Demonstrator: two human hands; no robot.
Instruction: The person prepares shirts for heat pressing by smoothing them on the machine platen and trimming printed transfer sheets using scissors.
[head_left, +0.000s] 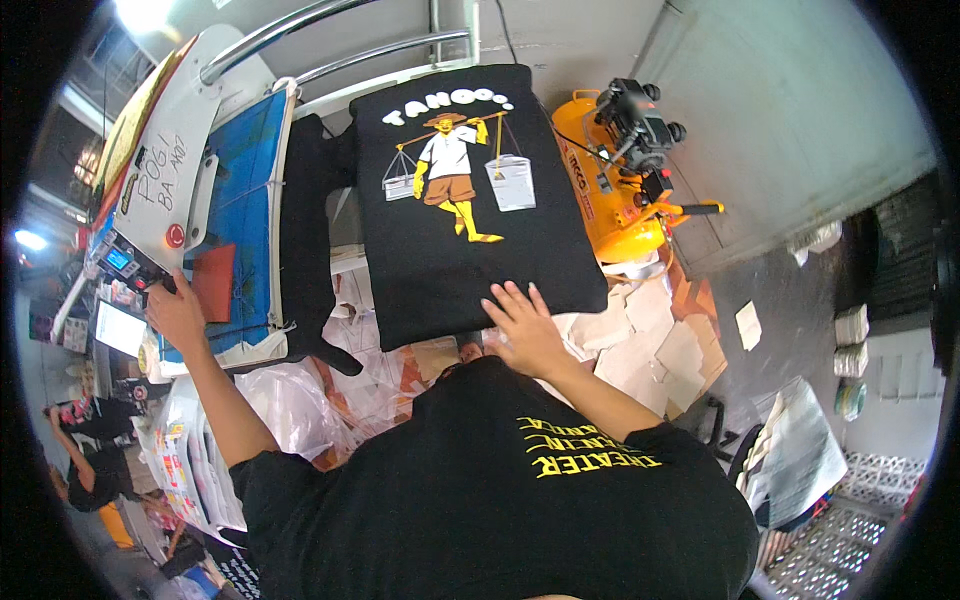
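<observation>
A black T-shirt (480, 270) lies flat on a platen in front of me, printed with a yellow figure in white shirt and brown shorts carrying two pails. My right hand (522, 325) rests on its near edge, fingers spread, holding nothing. At the left stands a heat press with a white cover (170, 150). My left hand (178, 312) is at the near corner of its control box (130, 262), fingers stretched out; their tips are partly hard to make out. Just above that hand is a red push button (175, 235). More black cloth (310, 250) hangs between press and print.
A yellow air compressor (625, 230) stands right of the platen. Paper sheets (650, 335) litter the floor beside it. Chrome rails (330, 50) cross the back. Clear plastic bags (290, 400) lie below the press. Another person (95, 465) is at the far left.
</observation>
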